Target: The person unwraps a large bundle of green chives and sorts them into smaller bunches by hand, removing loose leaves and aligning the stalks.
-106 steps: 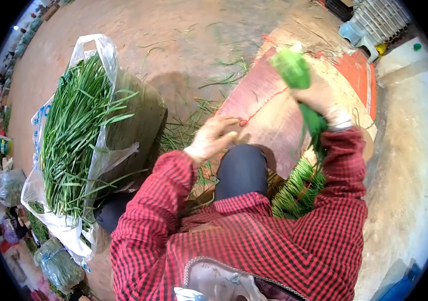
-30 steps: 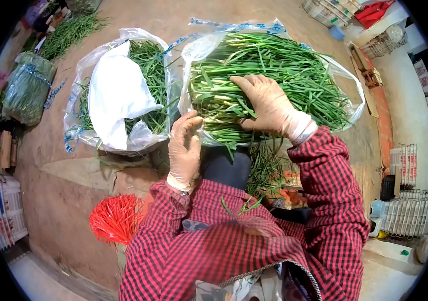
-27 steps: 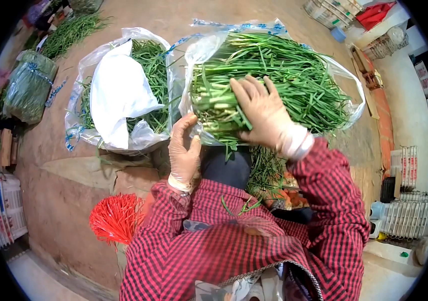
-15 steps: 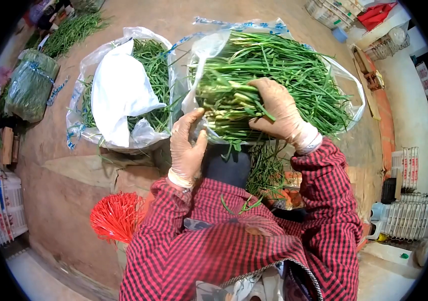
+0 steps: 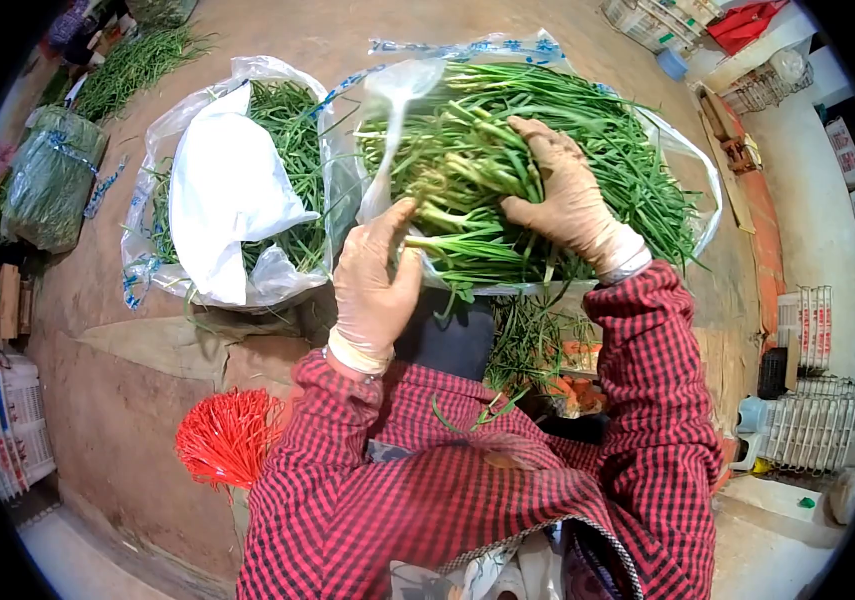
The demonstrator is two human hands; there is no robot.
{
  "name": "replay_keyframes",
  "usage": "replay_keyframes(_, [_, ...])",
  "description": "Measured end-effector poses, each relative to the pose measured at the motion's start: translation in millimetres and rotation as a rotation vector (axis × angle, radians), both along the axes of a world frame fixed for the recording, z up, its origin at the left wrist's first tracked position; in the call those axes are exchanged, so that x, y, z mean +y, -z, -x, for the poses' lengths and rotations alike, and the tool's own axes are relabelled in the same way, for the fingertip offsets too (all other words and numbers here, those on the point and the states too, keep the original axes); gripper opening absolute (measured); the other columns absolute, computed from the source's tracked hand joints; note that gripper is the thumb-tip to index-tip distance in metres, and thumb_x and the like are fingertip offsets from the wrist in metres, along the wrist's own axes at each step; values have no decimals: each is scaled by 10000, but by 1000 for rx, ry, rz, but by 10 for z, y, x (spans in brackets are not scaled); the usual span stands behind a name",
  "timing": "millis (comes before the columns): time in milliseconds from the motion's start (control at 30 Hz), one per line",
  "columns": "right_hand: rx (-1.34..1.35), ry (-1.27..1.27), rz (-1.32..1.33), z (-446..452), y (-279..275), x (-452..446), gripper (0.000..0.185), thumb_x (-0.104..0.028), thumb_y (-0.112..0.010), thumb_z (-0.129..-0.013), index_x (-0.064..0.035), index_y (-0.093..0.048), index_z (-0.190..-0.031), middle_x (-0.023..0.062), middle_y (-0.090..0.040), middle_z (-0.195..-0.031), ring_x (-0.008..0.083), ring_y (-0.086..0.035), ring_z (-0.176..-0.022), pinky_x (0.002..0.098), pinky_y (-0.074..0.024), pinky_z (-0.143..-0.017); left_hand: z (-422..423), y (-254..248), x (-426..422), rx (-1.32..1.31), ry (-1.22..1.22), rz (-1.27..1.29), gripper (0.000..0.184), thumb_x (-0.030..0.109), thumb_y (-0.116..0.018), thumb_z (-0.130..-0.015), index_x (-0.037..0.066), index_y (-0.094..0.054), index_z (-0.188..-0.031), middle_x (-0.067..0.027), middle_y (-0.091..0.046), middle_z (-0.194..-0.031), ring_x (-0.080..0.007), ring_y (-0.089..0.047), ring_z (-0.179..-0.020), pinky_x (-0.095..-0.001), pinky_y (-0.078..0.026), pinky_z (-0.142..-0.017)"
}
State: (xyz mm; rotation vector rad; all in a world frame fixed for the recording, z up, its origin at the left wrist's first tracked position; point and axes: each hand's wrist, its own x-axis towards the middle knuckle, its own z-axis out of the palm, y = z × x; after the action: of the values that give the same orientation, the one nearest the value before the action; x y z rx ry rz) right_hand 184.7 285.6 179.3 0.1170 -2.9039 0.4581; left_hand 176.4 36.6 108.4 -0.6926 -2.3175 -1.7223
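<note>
A clear plastic bag (image 5: 704,160) is filled with long green chives (image 5: 587,115), their pale stem ends pointing left. My gloved right hand (image 5: 567,195) is wrapped round a bunch of chives (image 5: 477,165) on top of the pile, thumb on the near side and fingers on the far side. At the bag's near left edge is my gloved left hand (image 5: 375,285); its thumb and forefinger are apart beside the stem ends, with nothing visibly gripped. Whether its fingertips touch the stems or the plastic, I cannot tell.
On the left stands another bag of greens (image 5: 292,120) with a white cloth-like sheet (image 5: 232,190) over it. Red plastic strips (image 5: 227,435) lie near my left sleeve. A wrapped green bundle (image 5: 55,180) and loose greens (image 5: 137,70) are farther left. Crates (image 5: 817,430) stand at right.
My right hand has moved slightly away from me, tilting the bunch so its stem ends fan out. My left hand has come a little closer to the stems.
</note>
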Motion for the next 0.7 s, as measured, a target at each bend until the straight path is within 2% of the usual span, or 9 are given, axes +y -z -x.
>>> replay_keyframes(100, [128,-4,-170,-113,-31,-53,912,-372,-719,-682,-54,-331,-1443,171,-420,-1420,329,-345,-1369,449,-201,-1167,30,176,-96,-314,237,-337,484,0,-552,-839,10,-512,-1320,-163,-592,-1240,-251,-552,-1180,-350,-415,-1019])
replay_keyframes(167, [108,33,-249,-248,-82,-104,970,-422,-746,-713,-54,-276,-1477,191,-361,-1464,348,-315,-1387,471,-184,-1175,13,337,-170,-346,348,-371,560,-1,-554,-833,-24,-433,-1379,-171,-506,-1352,-253,-473,-1272,-358,-344,-1091])
replay_keyframes(233, [177,-61,-171,-395,-82,-156,966,-459,-742,-734,-48,-281,-1476,201,-346,-1473,356,-302,-1395,478,-191,-1171,-91,225,-152,-263,274,-157,588,38,-611,-808,-22,-443,-1368,-180,-515,-1331,-277,-487,-1254,-369,-357,-1078])
replay_keyframes(300, [205,-101,-14,-555,-212,-196,764,-398,-729,-794,-45,-430,-1402,180,-431,-1425,345,-378,-1351,452,-252,-1152,-130,238,-128,-33,141,125,603,99,-696,-780,-6,-474,-1331,-200,-534,-1259,-329,-530,-1166,-392,-398,-1024])
replay_keyframes(400, [483,3,162,-566,-272,136,430,-208,-712,-845,-49,-583,-1223,161,-571,-1271,298,-519,-1225,401,-412,-1040,-118,326,-88,-155,73,-29,561,93,-716,-777,-10,-516,-1291,-191,-562,-1171,-323,-559,-1099,-384,-433,-975])
replay_keyframes(433, [484,103,277,-534,-242,363,380,-218,-697,-867,-45,-599,-1190,148,-600,-1222,299,-544,-1184,383,-425,-1026,-94,349,-81,-191,62,-89,521,85,-700,-784,-9,-538,-1270,-188,-579,-1147,-313,-567,-1078,-378,-441,-958])
replay_keyframes(500, [287,372,334,-531,-258,601,389,-254,-699,-872,-50,-608,-1190,144,-605,-1218,288,-548,-1174,376,-428,-1024,-77,306,-91,-58,1,79,468,109,-693,-779,-2,-577,-1219,-176,-593,-1081,-312,-573,-1031,-385,-456,-920])
replay_keyframes(600, [288,168,330,-485,-155,578,423,-317,-697,-874,-67,-611,-1203,154,-597,-1242,315,-513,-1222,406,-402,-1050,-78,178,-69,45,-50,321,421,166,-670,-728,4,-622,-1113,-195,-587,-963,-363,-572,-931,-436,-473,-843])
replay_keyframes(700, [183,14,-119,-456,-247,170,885,-596,-704,-761,18,-475,-1355,248,-453,-1402,403,-315,-1387,469,-223,-1159,-16,94,-88,26,4,542,425,161,-660,-698,-18,-620,-1081,-221,-572,-982,-385,-565,-961,-449,-458,-857])
